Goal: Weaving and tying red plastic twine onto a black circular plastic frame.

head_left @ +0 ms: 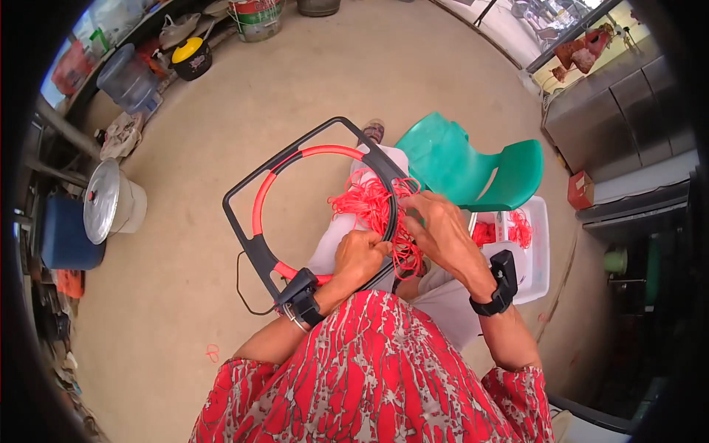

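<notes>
From the head camera I look down on a squarish black frame with a round ring set inside it [235, 198], tilted across the lap of the person wearing the rig. Stretches of the ring are bright red, with black between them. My left hand [360, 258] is clenched at the ring's lower right, grasping the black rim there; I cannot tell whether a strand is caught under those fingers too. My right hand [443, 230] is at the right side of the ring, its fingers bent and their tips against the rim beside a loose, tangled bundle of thin red cord [363, 201]. Whether it pinches a strand I cannot tell. The bundle spreads across the rim, part of it inside the ring, part hanging in loops between the two hands. Each wrist carries a black strapped-on device [503, 283].

Just beyond the right leg I have a green moulded plastic chair [436, 151], and nearer me, partly behind the knee, a white plastic tray [543, 258] with more red cord [521, 227] in it. On the bare tan floor [162, 295], well off to the left, a pale bucket with a silvery metal lid [103, 199] stands beside a dark blue container [68, 236].
</notes>
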The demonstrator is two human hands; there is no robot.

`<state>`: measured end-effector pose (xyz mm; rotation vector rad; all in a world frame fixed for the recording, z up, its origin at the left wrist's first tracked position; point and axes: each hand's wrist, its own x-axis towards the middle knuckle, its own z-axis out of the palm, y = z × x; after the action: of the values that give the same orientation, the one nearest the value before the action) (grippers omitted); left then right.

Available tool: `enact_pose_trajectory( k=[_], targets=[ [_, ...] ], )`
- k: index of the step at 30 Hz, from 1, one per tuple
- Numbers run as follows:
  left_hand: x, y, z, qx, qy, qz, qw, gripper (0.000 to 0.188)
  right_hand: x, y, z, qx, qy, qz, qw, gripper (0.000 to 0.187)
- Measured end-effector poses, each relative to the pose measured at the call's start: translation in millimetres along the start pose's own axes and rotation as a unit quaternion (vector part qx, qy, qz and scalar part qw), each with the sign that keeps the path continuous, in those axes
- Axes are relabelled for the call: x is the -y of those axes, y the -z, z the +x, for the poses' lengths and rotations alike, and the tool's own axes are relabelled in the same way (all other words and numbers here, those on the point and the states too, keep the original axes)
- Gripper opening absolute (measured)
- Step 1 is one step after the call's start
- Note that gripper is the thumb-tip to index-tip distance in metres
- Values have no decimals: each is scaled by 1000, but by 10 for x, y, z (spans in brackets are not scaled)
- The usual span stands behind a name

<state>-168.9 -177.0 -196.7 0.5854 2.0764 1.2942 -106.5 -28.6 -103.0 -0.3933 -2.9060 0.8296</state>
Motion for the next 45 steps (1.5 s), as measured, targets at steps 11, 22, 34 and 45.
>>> enact_pose_trajectory(
  k=[11,22,34,45],
  targets=[
    [-136,-120,-106,55,-2,12,998,23,-165,-561,324,-23,81,-247,965,20],
    [-181,-47,-127,77,18,-30,996,21,-166,1087,162,-7,34,576,816,40],
    [-178,-25,2,87,123,-340,928,14,-615,1557,-2129,-321,-123,630,696,20],
    [-146,114,72,162,177,-388,890,10,-881,1299,-2151,-355,-332,312,816,27]
  ],
)
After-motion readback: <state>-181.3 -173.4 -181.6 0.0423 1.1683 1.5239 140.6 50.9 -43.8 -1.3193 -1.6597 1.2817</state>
